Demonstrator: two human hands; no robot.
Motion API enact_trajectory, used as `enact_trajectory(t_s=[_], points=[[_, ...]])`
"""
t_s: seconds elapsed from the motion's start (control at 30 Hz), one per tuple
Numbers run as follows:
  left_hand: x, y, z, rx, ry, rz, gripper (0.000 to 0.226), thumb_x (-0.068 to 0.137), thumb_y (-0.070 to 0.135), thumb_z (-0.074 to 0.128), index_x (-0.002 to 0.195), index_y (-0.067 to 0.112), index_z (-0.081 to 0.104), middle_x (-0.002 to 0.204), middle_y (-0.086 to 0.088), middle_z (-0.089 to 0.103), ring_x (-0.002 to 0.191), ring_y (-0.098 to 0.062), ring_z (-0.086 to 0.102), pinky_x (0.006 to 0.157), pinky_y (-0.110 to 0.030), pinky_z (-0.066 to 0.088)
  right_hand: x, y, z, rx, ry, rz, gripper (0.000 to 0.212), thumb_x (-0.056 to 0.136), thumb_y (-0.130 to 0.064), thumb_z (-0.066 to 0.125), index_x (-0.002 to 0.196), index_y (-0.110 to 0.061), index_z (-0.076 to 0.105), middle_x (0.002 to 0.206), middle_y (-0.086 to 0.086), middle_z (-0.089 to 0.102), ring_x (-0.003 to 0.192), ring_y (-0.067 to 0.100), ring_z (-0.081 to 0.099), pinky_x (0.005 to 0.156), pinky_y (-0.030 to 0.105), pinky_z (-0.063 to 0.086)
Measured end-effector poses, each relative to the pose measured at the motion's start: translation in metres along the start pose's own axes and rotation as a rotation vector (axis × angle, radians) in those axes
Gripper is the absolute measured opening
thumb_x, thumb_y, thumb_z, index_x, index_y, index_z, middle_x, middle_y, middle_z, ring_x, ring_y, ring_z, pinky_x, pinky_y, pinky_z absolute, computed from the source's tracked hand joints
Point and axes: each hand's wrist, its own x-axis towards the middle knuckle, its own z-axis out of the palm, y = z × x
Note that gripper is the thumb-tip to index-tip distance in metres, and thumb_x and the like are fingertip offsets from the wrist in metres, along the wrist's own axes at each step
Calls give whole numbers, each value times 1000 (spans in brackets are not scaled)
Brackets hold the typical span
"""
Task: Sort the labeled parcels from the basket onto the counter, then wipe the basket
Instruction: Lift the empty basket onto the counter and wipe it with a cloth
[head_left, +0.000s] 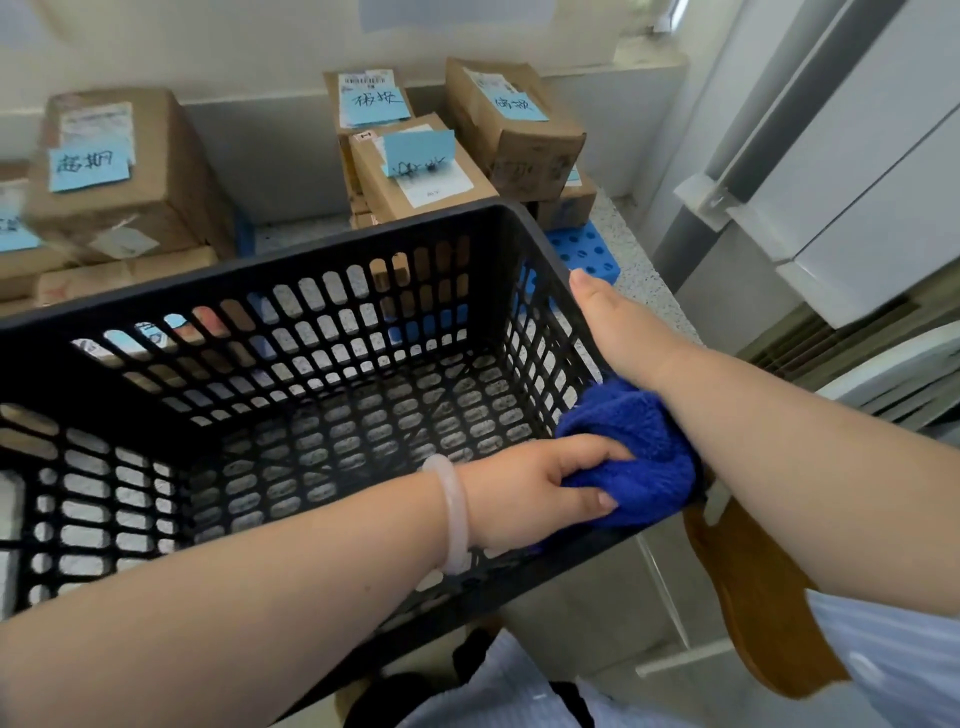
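Worktop (631, 244), pale and speckled, runs along the wall. On it stands the black slotted basket (260, 270), which fills the middle of the scene. The speckle shows through the slots in its floor.

Behind the basket, against the wall, the brown cardboard parcels sit in three groups. A big left parcel (130, 208) lies on top of flatter ones. A middle stack (431, 182) has another box upright just behind it. A right parcel (519, 145) lies tilted on a smaller box. Each carries a blue note (88, 169) with handwriting on it, too smeared for me to read. A blue plastic rack with round holes (582, 249) lies on the worktop just past the basket's far right corner. Below the basket, on the right, a brown wooden piece (753, 597) stands over the floor.

A bright blue cloth (644, 457) is bunched against the inside of the basket's near right corner. The left hand (530, 493) reaches across the basket and grips it. Its fingers (597, 449) are curled over the top of the wad and the thumb is pressed underneath. The right hand (618, 322) rests on the right rim, with the thumb lying along the edge. Its other fingers are hidden beyond the wall, so I cannot tell whether they are spread or closed. A pale pink bangle (454, 512) circles the left wrist.
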Motion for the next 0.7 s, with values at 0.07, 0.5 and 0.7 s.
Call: enact_trajectory(t_s=[0.07,0.5,0.7], points=[[-3,-14,-2,115,-13,-115,42,102,20,53,141,31,46,131,11,53,114,-3,50,101,-11,34,-1,0,1,-1,9,3,56,104,-56,17,153,-33,27,159,-7,29,147,15,23,114,30,13],[-14,-104,-17,430,-317,-574,53,100,11,45,144,40,41,138,5,53,118,-16,54,104,-32,42,1,2,0,-27,10,33,57,102,-61,13,153,-39,25,159,-5,29,147,19,22,117,39,14],[-50,-115,-29,360,-372,-695,67,94,3,40,136,55,43,139,11,46,118,-12,52,108,-32,43,4,5,-1,-21,1,13,56,102,-59,13,152,-38,27,158,-2,30,146,19,24,116,38,15]])
